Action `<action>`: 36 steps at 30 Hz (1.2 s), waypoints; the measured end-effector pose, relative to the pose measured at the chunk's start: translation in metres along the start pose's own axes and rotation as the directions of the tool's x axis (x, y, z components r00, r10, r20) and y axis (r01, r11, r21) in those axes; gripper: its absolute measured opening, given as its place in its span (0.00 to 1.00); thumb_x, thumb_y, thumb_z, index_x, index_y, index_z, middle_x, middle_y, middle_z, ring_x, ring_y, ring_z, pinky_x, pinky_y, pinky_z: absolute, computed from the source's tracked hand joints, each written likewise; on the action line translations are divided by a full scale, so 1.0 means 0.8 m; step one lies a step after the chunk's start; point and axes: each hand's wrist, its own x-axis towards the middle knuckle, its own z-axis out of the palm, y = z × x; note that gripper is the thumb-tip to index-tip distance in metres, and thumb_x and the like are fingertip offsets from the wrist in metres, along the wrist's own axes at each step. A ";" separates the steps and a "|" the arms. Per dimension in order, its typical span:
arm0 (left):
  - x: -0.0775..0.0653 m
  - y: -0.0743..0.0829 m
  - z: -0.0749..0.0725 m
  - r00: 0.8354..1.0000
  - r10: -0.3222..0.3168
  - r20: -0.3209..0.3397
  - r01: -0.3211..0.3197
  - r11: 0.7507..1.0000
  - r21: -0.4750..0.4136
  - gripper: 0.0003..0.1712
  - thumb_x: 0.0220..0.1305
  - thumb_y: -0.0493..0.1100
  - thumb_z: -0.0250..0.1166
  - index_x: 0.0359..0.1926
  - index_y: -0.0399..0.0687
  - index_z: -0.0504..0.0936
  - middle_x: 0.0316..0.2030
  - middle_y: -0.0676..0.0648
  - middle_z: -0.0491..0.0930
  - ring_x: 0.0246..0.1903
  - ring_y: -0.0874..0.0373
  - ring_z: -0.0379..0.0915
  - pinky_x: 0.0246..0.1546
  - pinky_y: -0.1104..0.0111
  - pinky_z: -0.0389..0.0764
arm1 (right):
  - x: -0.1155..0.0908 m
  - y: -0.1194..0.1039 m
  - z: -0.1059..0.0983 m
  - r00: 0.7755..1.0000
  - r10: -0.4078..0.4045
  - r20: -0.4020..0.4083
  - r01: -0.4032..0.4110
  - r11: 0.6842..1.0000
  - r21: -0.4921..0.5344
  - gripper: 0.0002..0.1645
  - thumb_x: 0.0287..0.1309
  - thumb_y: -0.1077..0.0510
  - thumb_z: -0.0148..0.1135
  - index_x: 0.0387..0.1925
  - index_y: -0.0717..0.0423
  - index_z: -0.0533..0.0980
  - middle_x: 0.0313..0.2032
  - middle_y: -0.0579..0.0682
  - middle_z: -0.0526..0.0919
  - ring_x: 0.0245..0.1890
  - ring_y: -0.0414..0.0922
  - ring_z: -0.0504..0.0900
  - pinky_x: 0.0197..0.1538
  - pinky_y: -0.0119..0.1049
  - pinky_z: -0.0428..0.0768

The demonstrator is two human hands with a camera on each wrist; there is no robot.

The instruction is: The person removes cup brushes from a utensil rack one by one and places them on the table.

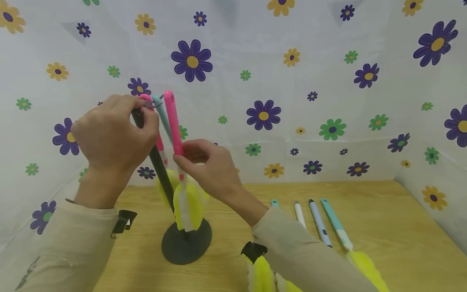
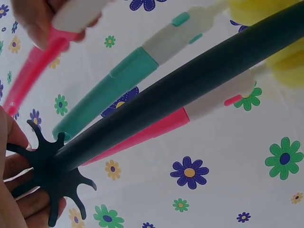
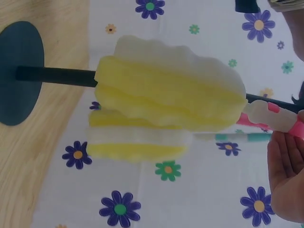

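My left hand (image 1: 114, 125) grips the top of a dark stand (image 1: 162, 174), its fingers behind the ring of curved hooks (image 2: 47, 173) in the left wrist view. A pink-handled sponge brush (image 1: 174, 125) is held upright by my right hand (image 1: 215, 168), thumb and fingers pinching the handle's lower part. Its yellow and white sponge head (image 3: 166, 95) points down beside the pole. The handle's top end is right by the hooks. Near the hooks are a teal-handled brush (image 2: 107, 90) and another pink-handled brush (image 2: 152, 130), both with heads down.
The stand's round base (image 1: 186, 247) rests on the wooden table (image 1: 138, 243). At the right lie a teal-and-white sponge brush (image 1: 335, 221), a light blue handle (image 1: 320, 223) and a white handle (image 1: 300, 213). Yellow sponge heads (image 1: 262, 275) show under my right sleeve. Flowered cloth hangs behind.
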 end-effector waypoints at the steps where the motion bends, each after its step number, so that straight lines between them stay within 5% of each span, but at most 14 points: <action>1: 0.000 0.000 0.000 1.000 -0.002 0.007 0.002 1.000 0.007 0.23 0.54 0.50 0.50 0.31 0.33 0.82 0.28 0.37 0.80 0.13 0.44 0.67 0.10 0.60 0.56 | -0.002 -0.003 -0.006 1.000 -0.007 -0.003 0.007 1.000 0.013 0.16 0.51 0.54 0.60 0.42 0.55 0.75 0.35 0.43 0.80 0.34 0.32 0.78 0.39 0.26 0.75; 9: 0.002 0.000 0.006 0.999 -0.020 0.046 0.015 0.994 0.105 0.32 0.50 0.63 0.49 0.23 0.35 0.75 0.18 0.40 0.73 0.10 0.47 0.61 0.10 0.61 0.51 | -0.026 -0.039 -0.077 0.997 -0.036 -0.071 0.033 0.998 -0.045 0.13 0.50 0.65 0.60 0.40 0.66 0.75 0.35 0.54 0.81 0.35 0.42 0.80 0.41 0.33 0.75; 15: 0.004 0.003 0.016 0.998 -0.054 0.039 0.049 0.992 0.115 0.32 0.53 0.63 0.52 0.27 0.35 0.77 0.17 0.39 0.72 0.09 0.47 0.58 0.10 0.62 0.49 | -0.049 -0.021 -0.156 0.986 -0.008 -0.169 -0.028 0.977 -0.211 0.15 0.52 0.64 0.58 0.42 0.67 0.74 0.36 0.55 0.81 0.36 0.44 0.80 0.42 0.33 0.75; 21: 0.007 0.005 0.017 0.996 -0.074 0.042 0.067 0.987 0.143 0.30 0.54 0.61 0.53 0.28 0.35 0.78 0.18 0.38 0.73 0.11 0.46 0.59 0.12 0.62 0.49 | -0.080 0.005 -0.244 0.952 0.027 -0.306 -0.122 0.947 -0.297 0.17 0.51 0.61 0.60 0.43 0.65 0.74 0.37 0.55 0.81 0.36 0.42 0.80 0.40 0.29 0.75; 27: 0.007 0.005 0.014 0.993 -0.095 0.068 0.081 0.980 0.183 0.29 0.55 0.58 0.52 0.31 0.34 0.79 0.21 0.36 0.75 0.14 0.43 0.62 0.13 0.62 0.49 | -0.120 0.025 -0.322 0.924 0.056 -0.379 -0.253 0.832 -0.494 0.19 0.51 0.53 0.61 0.46 0.55 0.76 0.38 0.48 0.81 0.37 0.33 0.78 0.39 0.22 0.72; 36: 0.008 0.007 0.020 0.999 -0.036 -0.036 0.039 0.995 0.094 0.26 0.53 0.53 0.51 0.22 0.32 0.79 0.15 0.37 0.72 0.10 0.44 0.58 0.11 0.62 0.44 | -0.204 0.037 -0.403 0.868 0.229 -0.441 -0.480 0.615 -0.626 0.24 0.50 0.46 0.60 0.45 0.56 0.74 0.37 0.48 0.79 0.31 0.22 0.72 0.34 0.19 0.68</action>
